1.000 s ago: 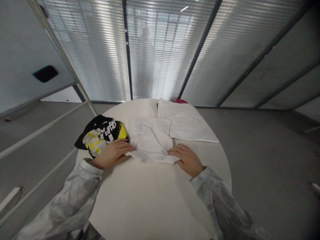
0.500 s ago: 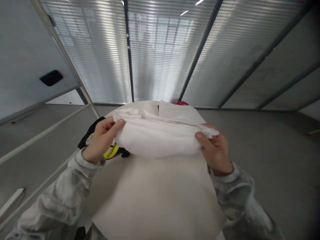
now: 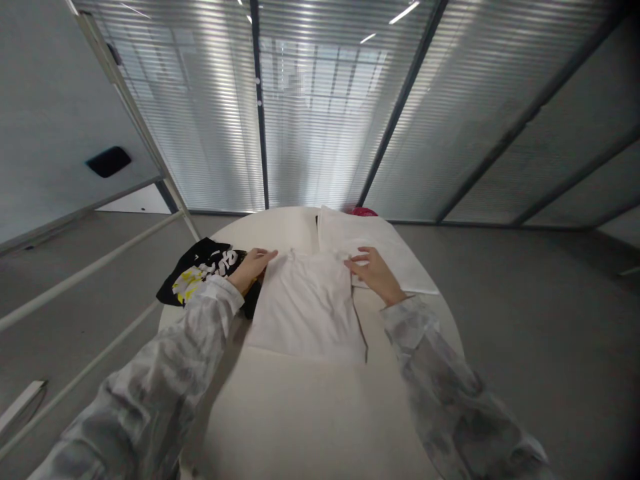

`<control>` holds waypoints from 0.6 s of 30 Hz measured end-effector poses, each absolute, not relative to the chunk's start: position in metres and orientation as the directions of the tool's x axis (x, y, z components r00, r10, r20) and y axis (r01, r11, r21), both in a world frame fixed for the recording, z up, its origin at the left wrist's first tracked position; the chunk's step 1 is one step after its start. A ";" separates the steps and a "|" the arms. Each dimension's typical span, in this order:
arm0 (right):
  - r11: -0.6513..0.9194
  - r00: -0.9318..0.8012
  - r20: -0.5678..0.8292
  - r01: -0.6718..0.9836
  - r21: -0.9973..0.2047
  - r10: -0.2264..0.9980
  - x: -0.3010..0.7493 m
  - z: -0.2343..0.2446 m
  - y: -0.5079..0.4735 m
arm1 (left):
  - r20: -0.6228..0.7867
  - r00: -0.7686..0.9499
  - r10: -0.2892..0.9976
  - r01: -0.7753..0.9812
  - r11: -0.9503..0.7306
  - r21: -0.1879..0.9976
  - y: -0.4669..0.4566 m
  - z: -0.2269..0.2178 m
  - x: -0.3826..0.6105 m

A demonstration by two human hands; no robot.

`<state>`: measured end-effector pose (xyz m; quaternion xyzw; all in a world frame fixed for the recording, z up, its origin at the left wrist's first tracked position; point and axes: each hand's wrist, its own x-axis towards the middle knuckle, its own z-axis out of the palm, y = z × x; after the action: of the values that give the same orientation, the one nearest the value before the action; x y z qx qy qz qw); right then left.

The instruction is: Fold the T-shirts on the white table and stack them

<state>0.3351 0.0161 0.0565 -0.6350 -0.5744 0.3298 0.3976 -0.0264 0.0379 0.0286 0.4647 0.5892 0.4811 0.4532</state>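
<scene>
A white piece of folded fabric (image 3: pixel 310 307), perhaps a garment, lies spread and slightly wrinkled on the round white table (image 3: pixel 300 413). At its far left corner my left hand (image 3: pixel 254 267) rests with fingers stretched out, the tips touching the edge. My right hand (image 3: pixel 373 273) is by the far right corner, its thumb and fingers apart and the thumb at the fabric's edge. Beyond my right hand, another flat folded white cloth (image 3: pixel 390 250) covers the back right of the table, partly hidden by that hand.
A crumpled black garment with yellow and white print (image 3: pixel 197 273) lies at the table's left edge. Something red (image 3: pixel 364 212) shows behind the table's far edge. White rails (image 3: pixel 90 270) run along the left, and a ribbed translucent wall (image 3: pixel 320 133) stands behind.
The white fabric, held up bunched between both hands before, now lies flat on the table. My hands have come closer together, and their grip on it has loosened.
</scene>
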 end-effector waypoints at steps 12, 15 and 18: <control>0.137 -0.060 0.151 0.808 -0.573 0.987 0.344 0.039 0.058 | 0.149 -0.029 0.988 0.658 -0.094 0.747 0.057 0.004 -0.042; 0.176 -0.162 0.077 0.787 -0.591 0.984 0.346 0.047 0.074 | 0.130 -0.031 0.991 0.659 -0.077 0.748 0.065 0.003 -0.043; 0.200 -0.220 0.047 0.749 -0.631 0.974 0.349 0.054 0.079 | 0.128 -0.028 0.991 0.568 -0.090 0.818 0.073 0.000 -0.047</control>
<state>0.3488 0.0795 0.0538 -0.5819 -0.7406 0.2482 0.2266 -0.0467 0.0733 -0.0004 0.6368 0.6120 0.3734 0.2838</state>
